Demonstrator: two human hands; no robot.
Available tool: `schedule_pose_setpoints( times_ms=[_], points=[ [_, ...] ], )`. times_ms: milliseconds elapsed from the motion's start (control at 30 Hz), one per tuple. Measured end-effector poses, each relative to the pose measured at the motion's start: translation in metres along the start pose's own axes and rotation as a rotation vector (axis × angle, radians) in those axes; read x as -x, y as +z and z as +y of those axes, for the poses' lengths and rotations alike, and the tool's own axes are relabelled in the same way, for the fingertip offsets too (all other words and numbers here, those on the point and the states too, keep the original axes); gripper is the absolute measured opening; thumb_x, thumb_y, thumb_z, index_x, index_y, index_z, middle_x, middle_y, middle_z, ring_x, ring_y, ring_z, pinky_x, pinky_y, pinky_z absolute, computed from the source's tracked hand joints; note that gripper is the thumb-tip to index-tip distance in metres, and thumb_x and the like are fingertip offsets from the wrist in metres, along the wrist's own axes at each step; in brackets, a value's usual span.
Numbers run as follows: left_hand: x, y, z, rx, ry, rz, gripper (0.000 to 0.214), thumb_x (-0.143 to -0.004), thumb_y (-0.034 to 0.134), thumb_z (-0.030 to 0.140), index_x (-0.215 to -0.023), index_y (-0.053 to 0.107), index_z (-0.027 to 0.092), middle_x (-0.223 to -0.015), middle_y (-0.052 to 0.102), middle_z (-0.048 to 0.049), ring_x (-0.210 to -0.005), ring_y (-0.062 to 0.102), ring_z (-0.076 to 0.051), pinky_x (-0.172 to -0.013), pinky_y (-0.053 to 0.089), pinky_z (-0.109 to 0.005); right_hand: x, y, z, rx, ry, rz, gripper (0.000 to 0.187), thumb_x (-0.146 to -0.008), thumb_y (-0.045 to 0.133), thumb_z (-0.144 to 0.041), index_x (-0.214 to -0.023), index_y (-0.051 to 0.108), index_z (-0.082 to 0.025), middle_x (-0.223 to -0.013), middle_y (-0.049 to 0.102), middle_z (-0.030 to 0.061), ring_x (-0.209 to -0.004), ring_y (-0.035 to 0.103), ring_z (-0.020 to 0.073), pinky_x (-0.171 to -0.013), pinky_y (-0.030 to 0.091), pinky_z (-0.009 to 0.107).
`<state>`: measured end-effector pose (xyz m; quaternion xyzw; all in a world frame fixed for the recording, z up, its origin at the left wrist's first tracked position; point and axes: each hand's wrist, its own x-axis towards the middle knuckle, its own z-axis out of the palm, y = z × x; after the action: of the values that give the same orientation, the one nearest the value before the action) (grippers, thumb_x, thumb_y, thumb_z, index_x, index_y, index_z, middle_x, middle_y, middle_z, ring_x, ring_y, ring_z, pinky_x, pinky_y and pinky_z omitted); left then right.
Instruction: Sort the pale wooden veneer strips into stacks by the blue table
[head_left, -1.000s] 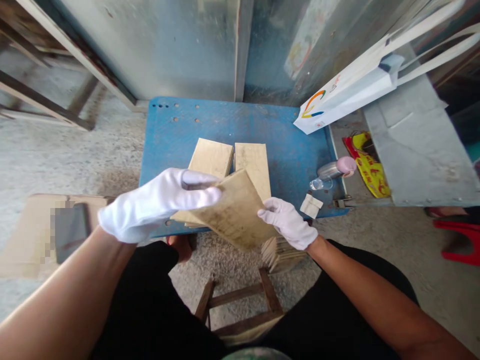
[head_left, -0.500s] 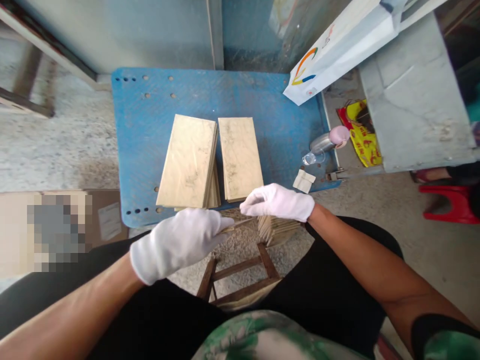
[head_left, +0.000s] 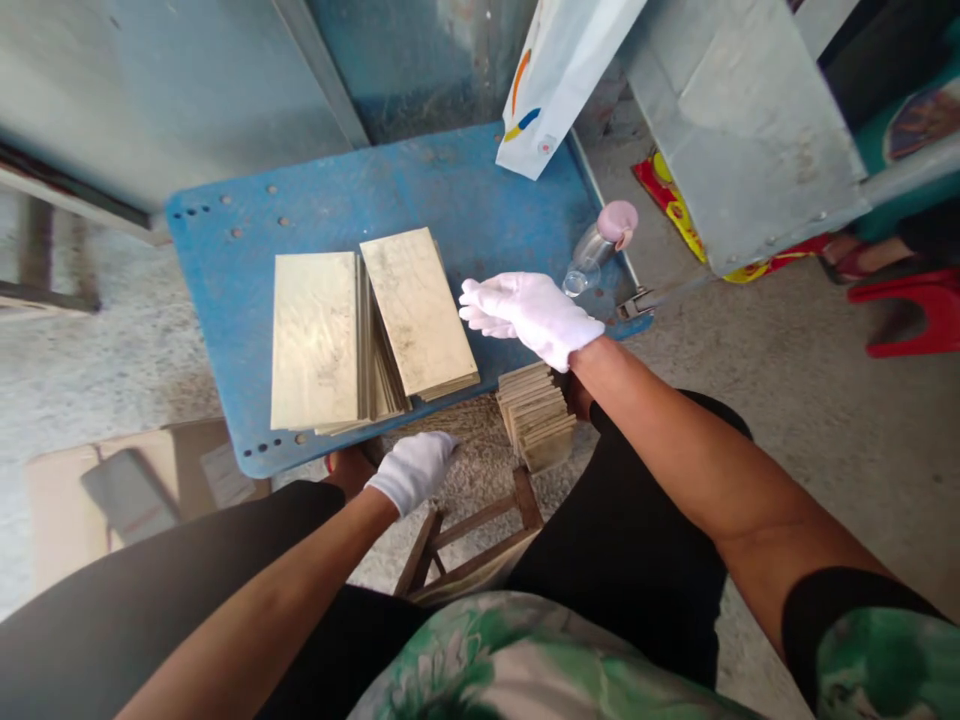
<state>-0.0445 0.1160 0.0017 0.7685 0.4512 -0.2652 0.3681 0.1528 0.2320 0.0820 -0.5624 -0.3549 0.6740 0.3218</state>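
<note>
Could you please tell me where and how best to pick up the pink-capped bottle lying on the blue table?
Probably around its mid-body, from above: the bottle lies on its side on the blue table, close beside the right hand, with its round barrel exposed and nothing on top.

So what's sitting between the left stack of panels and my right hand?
The second stack of panels, angled on the blue table, lies between the left stack and your gloved right hand; the head view shows it.
</note>
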Motion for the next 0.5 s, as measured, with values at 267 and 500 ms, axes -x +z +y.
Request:
schedule_pose_setpoints(
  times_ms=[267, 500],
  points=[
    [-0.031, -0.016, 0.011, -0.055, -0.126, -0.067, 0.037, -0.092, 0.037, 0.036, -0.098, 0.068, 0.017, -0.098, 0.07, -0.0149, -0.089, 0.067, -0.025, -0.077, 0.048, -0.032, 0.003, -0.002, -0.009, -0.032, -0.032, -0.038, 0.029, -0.083, 0.068, -0.041, -0.08, 0.059, -0.014, -0.075, 0.065, 0.0034, -0.075, 0.063, 0.012, -0.07, 0.052, 0.026],
    [-0.052, -0.017, 0.008, -0.111, -0.129, -0.056, 0.041, -0.093, 0.035, 0.039, -0.103, 0.068, 0.016, -0.1, 0.07, -0.016, -0.092, 0.067, -0.027, -0.079, 0.05, -0.033, 0.0, -0.004, -0.009, 0.002, -0.039, -0.047, 0.036, -0.08, 0.069, -0.049, -0.081, 0.06, -0.014, -0.073, 0.064, 0.0024, -0.076, 0.063, 0.0125, -0.07, 0.053, 0.027]
  ],
)
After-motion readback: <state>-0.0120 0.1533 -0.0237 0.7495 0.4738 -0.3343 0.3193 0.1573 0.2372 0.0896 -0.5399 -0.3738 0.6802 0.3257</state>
